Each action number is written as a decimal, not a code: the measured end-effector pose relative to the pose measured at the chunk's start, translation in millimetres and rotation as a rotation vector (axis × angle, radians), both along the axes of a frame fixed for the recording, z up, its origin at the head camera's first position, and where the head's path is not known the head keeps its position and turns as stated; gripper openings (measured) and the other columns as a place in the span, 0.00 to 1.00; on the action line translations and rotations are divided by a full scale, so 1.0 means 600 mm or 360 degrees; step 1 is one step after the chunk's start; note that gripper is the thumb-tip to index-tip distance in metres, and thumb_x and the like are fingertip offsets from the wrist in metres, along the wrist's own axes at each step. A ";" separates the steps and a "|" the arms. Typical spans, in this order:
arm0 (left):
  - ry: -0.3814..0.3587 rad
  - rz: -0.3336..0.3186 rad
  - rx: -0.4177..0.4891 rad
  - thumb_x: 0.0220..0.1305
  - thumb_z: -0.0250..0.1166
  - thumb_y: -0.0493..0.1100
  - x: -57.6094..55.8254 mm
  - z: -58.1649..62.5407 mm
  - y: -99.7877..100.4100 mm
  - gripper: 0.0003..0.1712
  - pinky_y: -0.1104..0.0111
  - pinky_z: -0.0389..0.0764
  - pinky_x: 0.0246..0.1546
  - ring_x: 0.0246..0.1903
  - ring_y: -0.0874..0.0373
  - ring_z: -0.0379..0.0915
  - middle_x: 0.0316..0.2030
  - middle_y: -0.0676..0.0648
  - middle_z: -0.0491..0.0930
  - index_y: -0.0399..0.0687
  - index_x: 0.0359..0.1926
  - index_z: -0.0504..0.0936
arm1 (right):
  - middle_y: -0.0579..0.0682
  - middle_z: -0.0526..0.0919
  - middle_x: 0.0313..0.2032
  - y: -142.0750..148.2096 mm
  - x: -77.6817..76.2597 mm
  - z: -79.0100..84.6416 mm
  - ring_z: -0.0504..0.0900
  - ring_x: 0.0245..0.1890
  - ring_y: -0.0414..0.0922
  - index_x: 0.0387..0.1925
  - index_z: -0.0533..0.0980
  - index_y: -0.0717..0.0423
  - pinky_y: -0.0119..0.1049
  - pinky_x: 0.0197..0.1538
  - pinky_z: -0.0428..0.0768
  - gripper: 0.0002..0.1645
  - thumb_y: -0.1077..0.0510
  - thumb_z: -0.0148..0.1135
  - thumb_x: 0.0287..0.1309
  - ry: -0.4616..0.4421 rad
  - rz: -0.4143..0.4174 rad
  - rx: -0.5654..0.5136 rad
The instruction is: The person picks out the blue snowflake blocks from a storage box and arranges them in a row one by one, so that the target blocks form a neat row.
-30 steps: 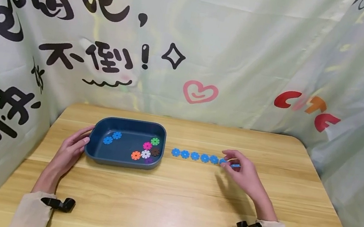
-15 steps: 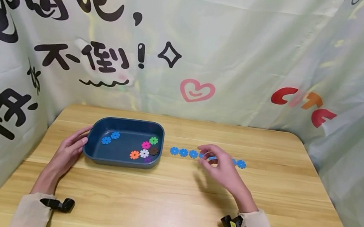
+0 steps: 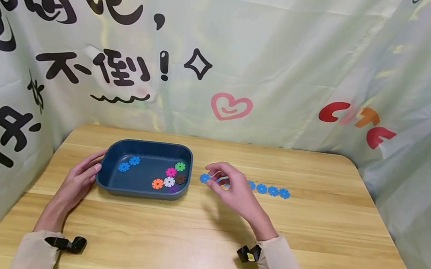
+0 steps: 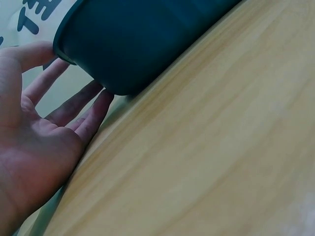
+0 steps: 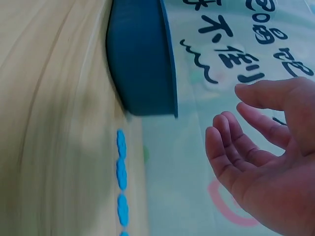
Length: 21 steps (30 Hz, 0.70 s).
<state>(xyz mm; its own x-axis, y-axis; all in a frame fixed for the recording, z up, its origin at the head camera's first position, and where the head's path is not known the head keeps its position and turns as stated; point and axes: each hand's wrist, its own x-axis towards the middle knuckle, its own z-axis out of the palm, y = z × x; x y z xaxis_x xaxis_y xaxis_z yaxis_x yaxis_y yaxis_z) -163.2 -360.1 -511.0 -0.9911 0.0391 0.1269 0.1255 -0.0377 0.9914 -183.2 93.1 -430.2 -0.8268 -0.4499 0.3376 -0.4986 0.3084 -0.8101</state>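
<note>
A dark blue rectangular tub (image 3: 134, 184) stands on the left half of the table. My left hand (image 3: 76, 181) rests against its left end; in the left wrist view the extended fingers touch the tub's outer wall. Blue notched plastic discs (image 3: 273, 191) lie in a straight row right of the tub. Over the left part of that row hovers my right hand (image 3: 232, 190), fingers loosely bent and holding nothing, hiding some discs. Inside the tub are two blue discs (image 3: 123, 167) at left and an orange disc (image 3: 157, 184) among several other colours at right.
The wooden table (image 3: 181, 250) backs onto a printed cloth curtain (image 3: 283, 70), which also hangs along both sides. A black wrist camera (image 3: 248, 254) is strapped at the right sleeve, another wrist camera (image 3: 77, 245) at the left.
My right hand has moved left along the row, from the right-end discs to near the tub, uncovering the right end. The left hand has stayed on the tub. The view has shifted slightly.
</note>
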 end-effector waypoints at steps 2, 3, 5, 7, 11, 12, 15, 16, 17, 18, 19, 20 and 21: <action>-0.0001 0.0003 -0.0001 0.80 0.52 0.40 0.002 -0.001 -0.002 0.29 0.79 0.75 0.54 0.62 0.60 0.68 0.68 0.50 0.67 0.42 0.78 0.61 | 0.56 0.82 0.44 -0.015 -0.002 -0.002 0.83 0.41 0.46 0.55 0.80 0.56 0.43 0.47 0.84 0.18 0.65 0.68 0.65 -0.0004 0.0029 -0.0015; 0.0001 -0.0001 0.0006 0.80 0.52 0.39 0.002 -0.002 -0.002 0.30 0.78 0.74 0.55 0.63 0.60 0.67 0.68 0.49 0.67 0.42 0.78 0.61 | 0.57 0.82 0.44 -0.023 -0.003 -0.002 0.83 0.41 0.46 0.55 0.80 0.56 0.42 0.47 0.84 0.18 0.66 0.68 0.65 -0.0005 0.0038 -0.0024; 0.0006 -0.0006 0.0020 0.80 0.52 0.39 0.003 -0.003 -0.003 0.29 0.77 0.74 0.58 0.64 0.60 0.67 0.68 0.48 0.66 0.41 0.78 0.61 | 0.56 0.82 0.44 -0.038 -0.005 -0.003 0.82 0.41 0.46 0.55 0.80 0.56 0.44 0.47 0.85 0.18 0.67 0.67 0.65 -0.0014 0.0060 -0.0048; 0.0018 -0.0011 0.0034 0.81 0.51 0.39 0.001 -0.003 -0.003 0.29 0.77 0.73 0.59 0.64 0.60 0.67 0.69 0.47 0.66 0.40 0.78 0.61 | 0.54 0.82 0.43 -0.052 -0.007 -0.003 0.82 0.41 0.46 0.55 0.80 0.56 0.45 0.47 0.84 0.17 0.67 0.67 0.65 -0.0019 0.0074 -0.0068; 0.0031 -0.0015 0.0052 0.81 0.51 0.38 0.000 -0.005 -0.002 0.29 0.76 0.73 0.59 0.64 0.60 0.67 0.68 0.47 0.67 0.39 0.78 0.61 | 0.49 0.82 0.44 -0.074 -0.009 -0.003 0.82 0.42 0.45 0.55 0.80 0.55 0.46 0.50 0.84 0.16 0.66 0.66 0.67 -0.0033 0.0131 -0.0100; 0.0030 -0.0016 0.0051 0.81 0.51 0.38 0.000 -0.005 -0.002 0.29 0.76 0.73 0.59 0.64 0.60 0.67 0.68 0.47 0.67 0.39 0.78 0.61 | 0.49 0.82 0.45 -0.079 -0.010 -0.003 0.82 0.43 0.46 0.55 0.79 0.55 0.46 0.50 0.84 0.16 0.66 0.66 0.67 -0.0038 0.0147 -0.0107; 0.0013 -0.0013 0.0029 0.81 0.52 0.40 0.000 -0.004 -0.002 0.30 0.77 0.73 0.59 0.64 0.60 0.67 0.69 0.47 0.65 0.41 0.78 0.61 | 0.50 0.82 0.46 -0.094 -0.015 -0.002 0.82 0.44 0.46 0.55 0.79 0.56 0.45 0.52 0.84 0.16 0.65 0.66 0.67 -0.0051 0.0194 -0.0132; 0.0004 -0.0009 0.0018 0.81 0.52 0.40 0.000 -0.003 -0.002 0.30 0.77 0.73 0.59 0.64 0.61 0.66 0.69 0.46 0.65 0.42 0.78 0.61 | 0.52 0.82 0.46 -0.100 -0.017 -0.001 0.82 0.44 0.47 0.55 0.79 0.56 0.44 0.52 0.83 0.16 0.65 0.66 0.67 -0.0059 0.0206 -0.0138; -0.0002 -0.0007 0.0012 0.81 0.52 0.41 0.000 -0.002 -0.002 0.30 0.77 0.73 0.59 0.64 0.61 0.66 0.70 0.46 0.64 0.42 0.78 0.61 | 0.53 0.82 0.46 -0.105 -0.019 0.000 0.82 0.44 0.47 0.56 0.79 0.56 0.44 0.51 0.84 0.16 0.65 0.65 0.68 -0.0063 0.0218 -0.0135; -0.0006 -0.0005 0.0006 0.81 0.52 0.41 0.000 -0.001 -0.002 0.30 0.77 0.72 0.59 0.64 0.61 0.66 0.70 0.45 0.63 0.42 0.78 0.60 | 0.54 0.82 0.46 -0.111 -0.020 0.002 0.82 0.44 0.47 0.56 0.79 0.56 0.45 0.51 0.84 0.17 0.65 0.65 0.68 -0.0064 0.0230 -0.0132; -0.0009 -0.0004 0.0004 0.81 0.52 0.41 -0.001 0.000 -0.002 0.30 0.77 0.72 0.59 0.64 0.61 0.66 0.70 0.45 0.63 0.43 0.78 0.60 | 0.55 0.81 0.45 -0.117 -0.022 0.004 0.82 0.44 0.47 0.56 0.78 0.57 0.45 0.51 0.83 0.17 0.66 0.65 0.68 -0.0069 0.0242 -0.0124; -0.0008 -0.0005 0.0005 0.81 0.52 0.41 -0.001 0.001 -0.002 0.30 0.77 0.72 0.59 0.64 0.61 0.66 0.71 0.44 0.63 0.42 0.78 0.60 | 0.56 0.81 0.46 -0.124 -0.025 0.006 0.81 0.44 0.47 0.56 0.78 0.57 0.45 0.50 0.83 0.17 0.66 0.65 0.68 -0.0074 0.0254 -0.0113; -0.0006 -0.0004 0.0007 0.81 0.52 0.41 -0.002 0.002 -0.002 0.30 0.77 0.73 0.59 0.64 0.61 0.66 0.70 0.45 0.63 0.42 0.78 0.61 | 0.56 0.81 0.46 -0.130 -0.027 0.008 0.82 0.44 0.47 0.57 0.78 0.57 0.45 0.50 0.83 0.17 0.66 0.65 0.68 -0.0077 0.0264 -0.0102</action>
